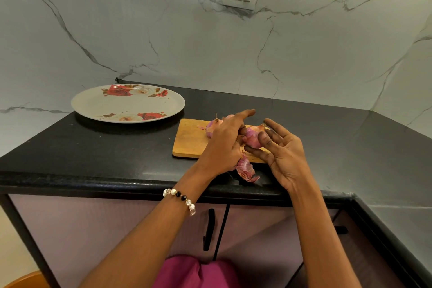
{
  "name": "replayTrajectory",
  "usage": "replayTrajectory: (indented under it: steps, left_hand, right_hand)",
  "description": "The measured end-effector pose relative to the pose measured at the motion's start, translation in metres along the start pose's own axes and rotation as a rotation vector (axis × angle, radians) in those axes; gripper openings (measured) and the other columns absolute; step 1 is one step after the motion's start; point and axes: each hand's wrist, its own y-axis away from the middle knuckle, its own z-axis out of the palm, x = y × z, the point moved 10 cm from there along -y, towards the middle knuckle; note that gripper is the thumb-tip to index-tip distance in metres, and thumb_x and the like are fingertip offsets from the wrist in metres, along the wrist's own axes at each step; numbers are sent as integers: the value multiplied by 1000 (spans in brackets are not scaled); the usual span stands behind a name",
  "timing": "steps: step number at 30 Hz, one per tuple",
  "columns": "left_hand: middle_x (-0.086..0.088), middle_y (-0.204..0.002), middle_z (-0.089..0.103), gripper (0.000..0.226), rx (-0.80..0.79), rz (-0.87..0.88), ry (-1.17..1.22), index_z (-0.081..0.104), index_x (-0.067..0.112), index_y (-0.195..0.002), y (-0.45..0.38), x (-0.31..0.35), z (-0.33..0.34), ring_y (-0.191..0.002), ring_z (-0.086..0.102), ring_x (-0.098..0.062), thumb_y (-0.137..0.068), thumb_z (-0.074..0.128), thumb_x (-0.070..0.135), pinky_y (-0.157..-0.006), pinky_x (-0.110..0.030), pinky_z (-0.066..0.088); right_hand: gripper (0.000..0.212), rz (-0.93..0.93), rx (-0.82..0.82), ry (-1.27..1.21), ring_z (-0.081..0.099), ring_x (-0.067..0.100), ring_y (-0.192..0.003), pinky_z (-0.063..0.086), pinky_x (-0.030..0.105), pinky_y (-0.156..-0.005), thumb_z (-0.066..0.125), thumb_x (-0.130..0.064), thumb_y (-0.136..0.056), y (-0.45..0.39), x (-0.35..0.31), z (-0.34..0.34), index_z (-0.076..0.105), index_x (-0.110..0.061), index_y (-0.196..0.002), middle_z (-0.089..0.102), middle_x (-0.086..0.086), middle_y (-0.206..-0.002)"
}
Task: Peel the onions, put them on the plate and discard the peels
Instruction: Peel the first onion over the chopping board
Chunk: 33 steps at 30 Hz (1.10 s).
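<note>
Left hand (224,145) grips an onion (253,138) from the left, index finger stretched out straight, other fingers curled onto it — a strip of peel (245,169) hangs below the palm, over the counter (117,147) edge. Right hand (284,156) spread wide, fingers mostly straight, thumb and fingertips touching the onion's right side. Onion held just above the board (189,140). Onions: two clearly seen, the second (213,127) lying on the board behind the left hand; a third may sit behind it, cannot tell. One plate (127,103), flower print, well left of the board. One bracelet (181,196) on the left wrist.
</note>
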Motion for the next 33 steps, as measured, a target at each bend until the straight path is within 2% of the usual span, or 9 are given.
replayTrajectory:
  steps: [5, 8, 11, 13, 20, 23, 27, 29, 33]
  left_hand:
    - [-5, -88, 58, 68, 11, -24, 9, 44, 12, -138, 0, -4, -1, -85, 56, -17, -77, 51, -17, -88, -38, 49]
    - [-4, -91, 62, 60, 84, -20, 6, 51, 9, -133, 0, -3, -9, -87, 59, -12, -79, 55, -16, -87, -24, 50]
    - [0, -93, 65, 53, 146, -36, 14, 55, 10, -129, 0, -3, -18, -83, 59, 3, -81, 60, -12, -78, -7, 46]
    - [4, -93, 65, 50, 165, -41, 38, 57, 12, -127, 0, -2, -20, -83, 57, 10, -82, 65, -6, -75, -3, 44]
    - [2, -92, 67, 52, 164, 20, 56, 58, 12, -127, 1, 7, -23, -80, 61, -4, -78, 75, 7, -73, -10, 51]
    - [8, -89, 65, 56, 162, 35, 33, 57, 13, -128, 1, 8, -22, -79, 61, 0, -76, 77, 6, -74, -6, 49]
    - [15, -85, 61, 60, 172, 19, 41, 57, 14, -129, 2, 5, -23, -81, 58, 13, -74, 78, 3, -76, -2, 45]
    - [16, -83, 59, 60, 175, 6, 28, 57, 14, -130, 2, 3, -23, -80, 57, 15, -75, 76, 1, -76, 0, 43]
    - [3, -87, 67, 62, 156, 15, 0, 55, 14, -132, 1, 3, -20, -86, 59, -3, -76, 71, -6, -79, -2, 43]
  right_hand:
    - [53, 22, 86, -149, 74, 32, -92, 62, 37, -67, 62, -10, -85, -2, 1, -13, 49, 6, -133, 59, 29, -129]
    - [47, 39, 80, -175, 74, 31, -89, 62, 36, -65, 57, -10, -90, -2, 3, -12, 48, 7, -133, 60, 32, -126]
    - [45, 53, 65, -160, 74, 31, -90, 62, 37, -67, 54, -8, -94, -3, 5, -10, 46, 6, -136, 60, 32, -125]
    - [43, 64, 52, -130, 74, 31, -91, 63, 38, -67, 53, -7, -96, -3, 7, -10, 47, 4, -137, 61, 30, -125]
    - [63, 49, -6, -4, 74, 31, -89, 63, 39, -68, 64, -12, -82, -2, 6, -2, 44, -1, -142, 68, 22, -115]
    - [65, 51, -8, 8, 74, 31, -88, 63, 42, -70, 64, -11, -81, -2, 6, -2, 43, -1, -142, 72, 19, -107]
    - [67, 54, -12, 16, 74, 30, -87, 63, 43, -71, 64, -11, -81, -2, 6, 0, 41, -1, -143, 70, 20, -109]
    - [69, 58, -15, 19, 74, 31, -88, 63, 43, -71, 64, -10, -80, -1, 7, 0, 40, 0, -144, 69, 22, -112]
    - [71, 63, -26, 29, 74, 32, -89, 63, 43, -70, 64, -10, -80, -1, 8, 1, 38, 0, -145, 66, 23, -118]
